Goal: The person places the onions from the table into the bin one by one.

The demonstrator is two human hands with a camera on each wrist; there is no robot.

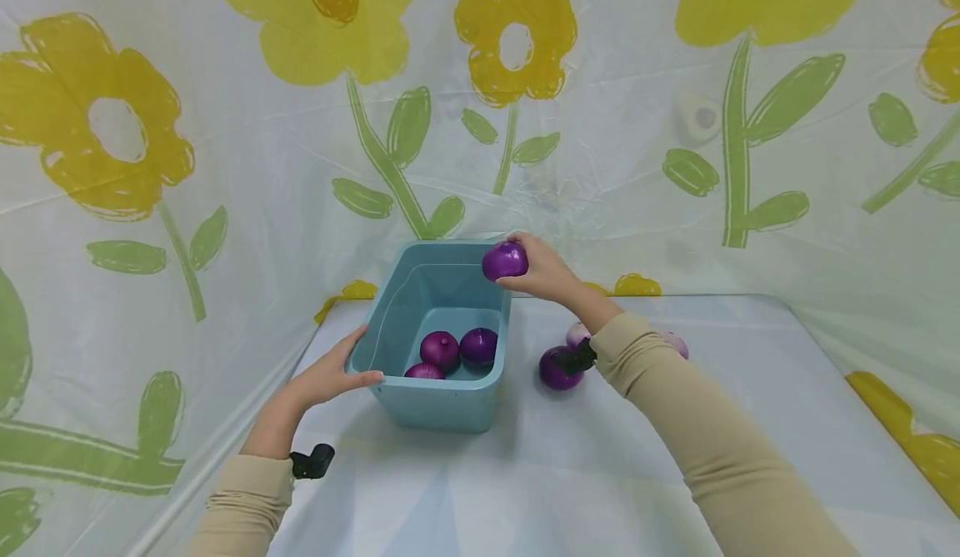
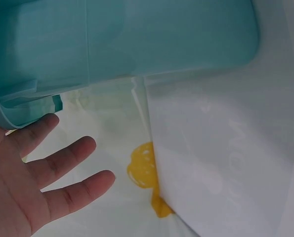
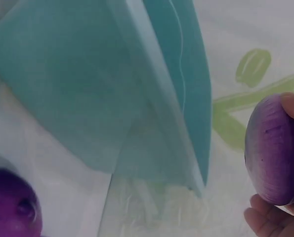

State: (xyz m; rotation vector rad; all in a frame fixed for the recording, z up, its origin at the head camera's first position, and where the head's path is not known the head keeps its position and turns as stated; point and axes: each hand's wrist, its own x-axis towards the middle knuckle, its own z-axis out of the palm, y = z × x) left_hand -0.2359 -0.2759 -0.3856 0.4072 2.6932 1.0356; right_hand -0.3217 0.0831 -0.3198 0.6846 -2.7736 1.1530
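A red onion (image 1: 505, 261) with shiny purple skin is held in my right hand (image 1: 543, 269), above the right rim of a blue-green plastic bin (image 1: 442, 407). Fingers and thumb wrap the onion's sides in the right wrist view. My left hand (image 1: 330, 375) straddles the bin's near left corner, its thumb along the front rim. In the left wrist view its fingers (image 2: 67, 160) are straight and spread, the uppermost touching the rim. Inside the bin lie a round red onion (image 1: 439, 350), a darker one (image 1: 480, 347) and a third (image 1: 424, 371), partly hidden by the front wall.
Right of the bin, a dark purple onion (image 1: 558, 369) sits on the white table (image 1: 600, 474). Behind it is a paler one (image 1: 577, 333), and another pale one (image 1: 675, 342) is partly covered by my right sleeve. A flowered curtain (image 1: 600, 165) hangs behind the table.
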